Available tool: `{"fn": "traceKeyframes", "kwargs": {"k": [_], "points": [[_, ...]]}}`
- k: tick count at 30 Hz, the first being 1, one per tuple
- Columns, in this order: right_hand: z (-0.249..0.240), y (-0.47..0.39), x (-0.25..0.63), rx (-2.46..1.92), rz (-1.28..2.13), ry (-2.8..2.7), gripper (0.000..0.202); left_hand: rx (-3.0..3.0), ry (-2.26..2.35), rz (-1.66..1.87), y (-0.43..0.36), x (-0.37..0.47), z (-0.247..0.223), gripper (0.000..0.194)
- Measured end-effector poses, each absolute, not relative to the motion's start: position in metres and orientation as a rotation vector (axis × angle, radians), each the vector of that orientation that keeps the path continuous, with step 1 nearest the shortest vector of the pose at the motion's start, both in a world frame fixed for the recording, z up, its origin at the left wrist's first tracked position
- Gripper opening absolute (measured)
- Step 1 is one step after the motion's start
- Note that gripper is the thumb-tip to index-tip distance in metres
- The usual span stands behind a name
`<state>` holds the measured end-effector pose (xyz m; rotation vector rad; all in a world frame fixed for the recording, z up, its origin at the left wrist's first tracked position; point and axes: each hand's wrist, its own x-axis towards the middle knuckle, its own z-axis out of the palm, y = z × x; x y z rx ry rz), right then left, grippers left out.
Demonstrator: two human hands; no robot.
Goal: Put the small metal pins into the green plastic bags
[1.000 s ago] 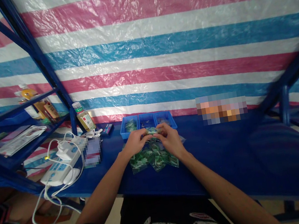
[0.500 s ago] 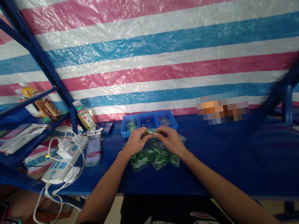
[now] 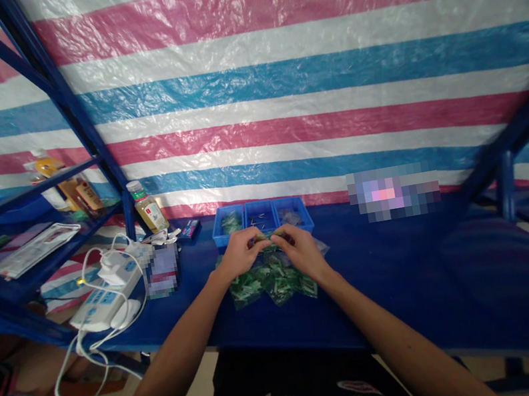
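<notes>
Left hand and right hand, at mid-frame, each have thumb and fingers pinched closed on a small green packet, largely hidden by the fingers. Green bags lie directly below in the frame; a blue tray sits just above, before the striped sheet.

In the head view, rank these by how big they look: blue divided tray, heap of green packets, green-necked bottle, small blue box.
1. Blue divided tray and heap of green packets: too alike to rank, both partly covered.
2. Green-necked bottle.
3. Small blue box.
</notes>
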<state>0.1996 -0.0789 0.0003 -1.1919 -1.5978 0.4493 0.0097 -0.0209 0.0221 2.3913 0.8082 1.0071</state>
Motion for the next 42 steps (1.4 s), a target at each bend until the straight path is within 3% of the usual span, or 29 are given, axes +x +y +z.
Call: {"fn": "traceKeyframes", "kwargs": {"k": [15, 24, 27, 32, 36, 42], "points": [[0.003, -0.081, 0.2, -1.228, 0.386, -1.544, 0.015, 2.403, 0.858, 0.934, -0.019, 0.01, 0.02, 0.036], [0.0, -0.083, 0.196, -1.19, 0.45, -1.552, 0.031, 2.409, 0.864, 0.954, -0.017, 0.011, 0.019, 0.034], [0.001, -0.086, 0.194, -1.151, 0.437, -1.54, 0.031, 2.351, 0.835, 0.985, -0.018, 0.012, 0.017, 0.024], [0.006, -0.089, 0.194, -1.114, 0.428, -1.499, 0.024, 2.172, 0.773, 1.067, -0.02, 0.012, 0.017, 0.042], [0.008, -0.087, 0.197, -1.109, 0.522, -1.415, 0.025, 2.292, 0.779, 1.085, -0.022, 0.01, 0.022, 0.025], [0.007, -0.078, 0.203, -1.041, 0.762, -1.302, 0.037, 2.397, 0.746, 1.181, -0.021, 0.005, 0.027, 0.03]]}}
